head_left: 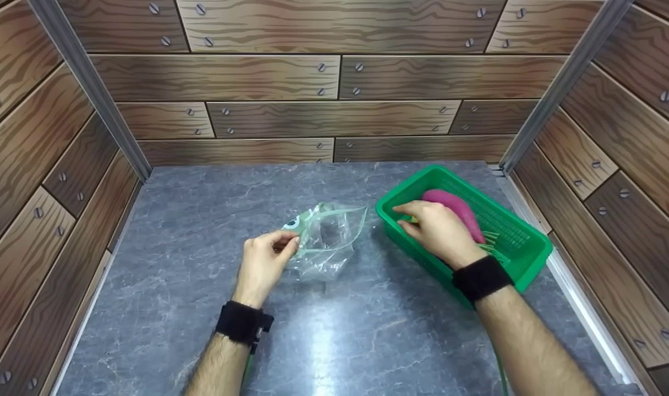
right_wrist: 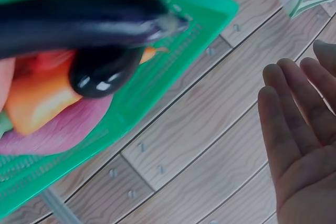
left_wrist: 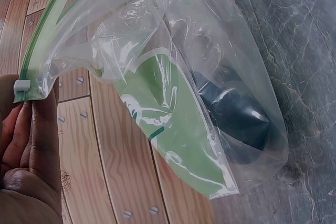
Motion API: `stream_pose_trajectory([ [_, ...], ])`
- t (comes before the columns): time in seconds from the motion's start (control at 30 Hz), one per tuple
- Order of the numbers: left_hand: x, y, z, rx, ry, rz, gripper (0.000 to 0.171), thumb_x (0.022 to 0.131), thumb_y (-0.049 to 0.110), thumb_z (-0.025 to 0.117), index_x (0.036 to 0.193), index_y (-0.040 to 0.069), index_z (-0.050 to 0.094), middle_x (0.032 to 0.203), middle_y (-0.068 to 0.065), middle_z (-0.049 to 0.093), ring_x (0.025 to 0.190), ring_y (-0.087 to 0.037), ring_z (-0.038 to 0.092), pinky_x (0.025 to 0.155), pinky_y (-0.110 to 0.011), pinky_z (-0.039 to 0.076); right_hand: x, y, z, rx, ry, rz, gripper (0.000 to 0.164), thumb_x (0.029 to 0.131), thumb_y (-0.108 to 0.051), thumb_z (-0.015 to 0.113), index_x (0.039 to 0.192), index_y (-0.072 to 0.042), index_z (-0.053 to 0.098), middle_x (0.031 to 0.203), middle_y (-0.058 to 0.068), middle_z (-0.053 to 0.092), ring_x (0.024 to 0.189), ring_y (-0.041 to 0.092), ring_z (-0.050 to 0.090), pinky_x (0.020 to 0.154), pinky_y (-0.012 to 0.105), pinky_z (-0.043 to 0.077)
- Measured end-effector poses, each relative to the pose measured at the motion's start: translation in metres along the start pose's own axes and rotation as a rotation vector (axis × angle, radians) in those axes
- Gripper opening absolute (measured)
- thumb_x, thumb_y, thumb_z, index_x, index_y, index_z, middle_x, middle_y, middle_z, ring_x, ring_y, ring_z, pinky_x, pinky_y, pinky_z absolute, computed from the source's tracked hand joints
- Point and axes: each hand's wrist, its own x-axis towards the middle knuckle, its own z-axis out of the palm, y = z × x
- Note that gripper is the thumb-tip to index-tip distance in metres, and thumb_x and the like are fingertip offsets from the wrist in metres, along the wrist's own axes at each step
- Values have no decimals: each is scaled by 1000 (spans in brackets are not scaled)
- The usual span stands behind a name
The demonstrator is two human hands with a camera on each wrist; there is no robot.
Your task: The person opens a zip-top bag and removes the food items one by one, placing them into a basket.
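Note:
My left hand pinches the top corner of a clear zip bag between thumb and fingers. The bag has a green seal strip, a white slider at the pinched corner and a green printed panel. Its mouth gapes towards the right. Low in the bag, a dark glossy rounded shape shows through the film. My right hand is over the left part of a green basket, fingers extended and nothing held. In the basket lie a long dark eggplant and a pink, elongated vegetable.
Also in the basket are a black glossy round piece, an orange piece and thin green stems. Wood-patterned walls enclose the grey marbled tabletop at the back and both sides.

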Motion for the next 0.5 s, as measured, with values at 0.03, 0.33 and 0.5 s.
stream_pose_trajectory([
  [0.03,0,0,0,1,1,1,12,107,14,87,118,9,92,102,-6,92,88,-19,87,81,-30,73,2,-3,2,2,2,-10,30,106,-9,86,136,-4,86,131,16,89,124,35,86,106,55,72],
  [0.33,-1,1,1,1,3,9,12,107,14,87,117,9,92,103,-6,92,89,-19,87,81,-30,73,17,-28,24,13,-51,-86,28,109,-10,83,136,-3,85,130,18,89,123,38,85,110,56,70],
  [0.5,-2,1,2,8,3,8,11,107,14,87,116,10,92,102,-5,92,88,-18,86,81,-31,73,23,-40,34,29,-80,-98,30,109,-12,84,138,-5,85,131,16,89,122,36,86,109,54,71],
])
